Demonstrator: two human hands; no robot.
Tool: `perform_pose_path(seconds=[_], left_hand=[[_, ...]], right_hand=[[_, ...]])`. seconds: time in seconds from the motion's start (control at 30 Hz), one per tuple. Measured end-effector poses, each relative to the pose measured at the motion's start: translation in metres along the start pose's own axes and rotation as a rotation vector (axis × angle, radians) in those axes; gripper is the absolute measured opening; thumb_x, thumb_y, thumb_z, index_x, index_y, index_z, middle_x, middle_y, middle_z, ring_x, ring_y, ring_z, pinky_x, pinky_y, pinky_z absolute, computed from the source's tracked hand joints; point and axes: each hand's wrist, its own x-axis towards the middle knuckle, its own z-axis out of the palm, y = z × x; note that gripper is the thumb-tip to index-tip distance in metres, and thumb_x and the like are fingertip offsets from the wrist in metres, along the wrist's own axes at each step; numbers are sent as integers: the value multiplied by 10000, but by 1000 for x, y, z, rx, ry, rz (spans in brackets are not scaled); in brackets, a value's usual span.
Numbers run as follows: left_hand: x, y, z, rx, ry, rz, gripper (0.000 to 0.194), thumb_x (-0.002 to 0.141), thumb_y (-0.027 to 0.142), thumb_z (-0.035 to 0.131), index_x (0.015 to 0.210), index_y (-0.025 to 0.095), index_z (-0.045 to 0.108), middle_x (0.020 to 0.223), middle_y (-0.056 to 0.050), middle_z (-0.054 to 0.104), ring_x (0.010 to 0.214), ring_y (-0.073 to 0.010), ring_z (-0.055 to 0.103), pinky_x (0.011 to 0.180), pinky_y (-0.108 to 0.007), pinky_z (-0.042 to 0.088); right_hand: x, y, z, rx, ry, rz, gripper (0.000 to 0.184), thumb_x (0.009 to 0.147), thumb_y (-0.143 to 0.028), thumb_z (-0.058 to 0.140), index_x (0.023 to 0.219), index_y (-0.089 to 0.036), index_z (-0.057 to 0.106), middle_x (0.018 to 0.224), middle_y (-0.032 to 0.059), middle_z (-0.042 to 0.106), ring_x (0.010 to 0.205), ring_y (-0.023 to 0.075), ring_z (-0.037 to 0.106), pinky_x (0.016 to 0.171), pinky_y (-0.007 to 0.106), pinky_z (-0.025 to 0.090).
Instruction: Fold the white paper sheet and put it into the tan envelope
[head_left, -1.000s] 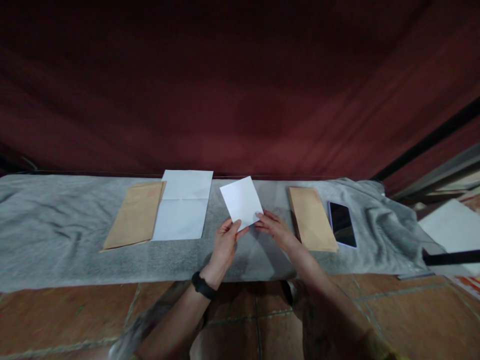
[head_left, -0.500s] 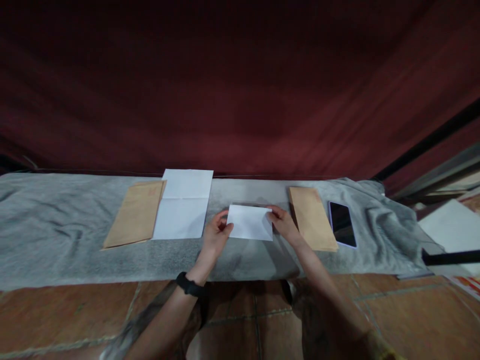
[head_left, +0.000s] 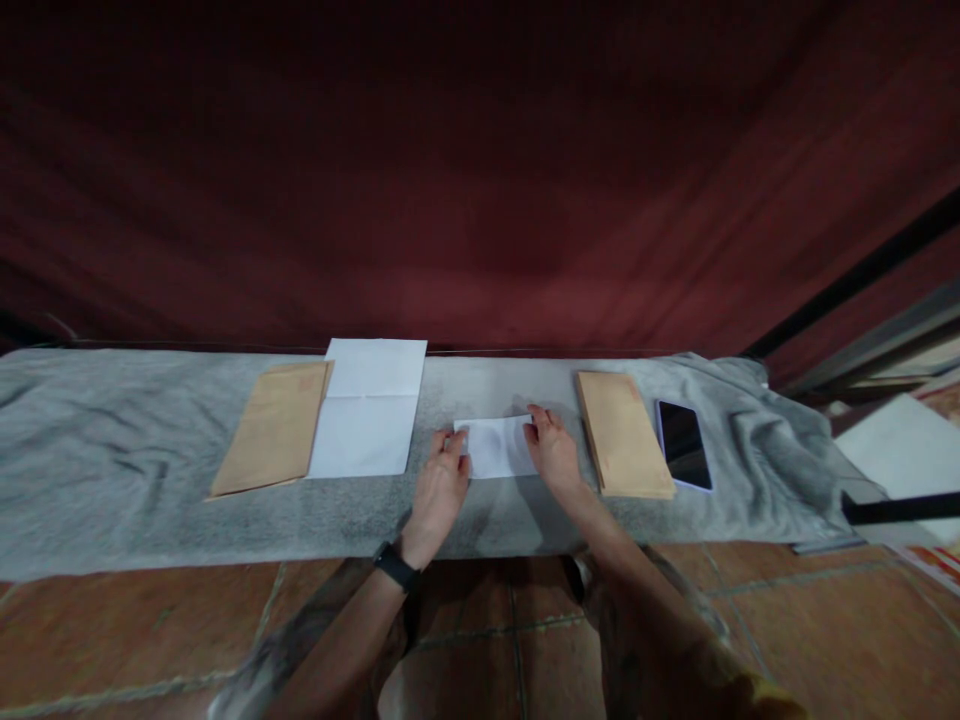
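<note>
A small white folded sheet of paper [head_left: 496, 447] is in front of me, close to the grey cloth, its long side running left to right. My left hand [head_left: 441, 485] has its fingers closed at the left end of the paper. At the right end, my right hand [head_left: 553, 450] grips it with bent fingers. Both thumbs are partly hidden. Left of my hands lies a larger white sheet [head_left: 367, 430] with a crease across its middle. Brown envelopes [head_left: 271, 428] rest beside that sheet, and a second stack of brown envelopes [head_left: 625, 435] lies right of my right hand.
A phone [head_left: 684, 446] with a purple edge lies just right of the right-hand envelopes. The grey cloth [head_left: 112, 480] covers a long, narrow surface, wrinkled at both ends. Behind it hangs a dark red curtain [head_left: 480, 230]. Black bars [head_left: 862, 275] stand at the right; tiled floor is below.
The paper was tilted and nearly square, then turned level, and now looks like a narrower strip lower down. My hands moved apart to its two ends. The envelopes and phone stayed put.
</note>
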Motion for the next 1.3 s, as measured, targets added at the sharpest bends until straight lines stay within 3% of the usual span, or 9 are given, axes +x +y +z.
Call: perform_pose_path(seconds=[0.13,0.2,0.33,0.43,0.6,0.9,1.3], left_hand=[[-3,9,1,156,16,55,428,975,181,413,1359,157,601,1395,-174,604,1240,-330,604,1062,-504,492],[-8,13,10,177,41,117,467,999,224,388,1436,148,535,1482,-178,552,1370,-343,511,1134,-544,420],[-24,16,37,194,28,325,636,970,173,373,1594,99,274,1612,-193,398,1538,-308,284,1239,-557,270],[-34,15,48,258,-27,384,709,934,149,400,1614,86,208,1637,-206,341,1562,-311,195,1260,-560,223],[-35,14,47,308,-40,339,704,939,115,346,1618,67,170,1666,-207,251,1568,-286,151,1267,-527,232],[-34,6,45,285,52,271,670,992,228,363,1615,61,182,1645,-208,299,1554,-287,216,1253,-512,270],[-28,-8,35,368,44,100,644,1035,391,313,1563,22,335,1628,-202,332,1536,-304,288,1252,-519,260]], right_hand=[[-6,-10,-2,60,71,-57,431,1009,-260,436,1404,-166,579,1253,167,657,1200,290,604,1073,451,481],[-16,-21,1,157,61,-113,455,1040,-294,383,1443,-153,542,1360,174,616,1284,279,564,1118,459,461],[-47,-44,8,189,-99,-294,528,1070,-317,303,1572,-170,377,1567,133,472,1464,229,414,1207,465,388],[-67,-50,9,97,-167,-395,564,1068,-289,307,1617,-166,267,1633,120,375,1524,227,314,1248,505,315],[-77,-40,6,-37,-156,-380,581,1063,-296,373,1596,-78,294,1636,178,332,1543,248,267,1259,505,290],[-82,-21,4,-131,-64,-350,615,1071,-386,412,1595,-83,300,1633,185,334,1539,280,275,1253,523,268],[-85,-2,0,-300,-28,-304,668,1078,-467,354,1583,-34,308,1623,204,349,1509,308,336,1232,494,279]])
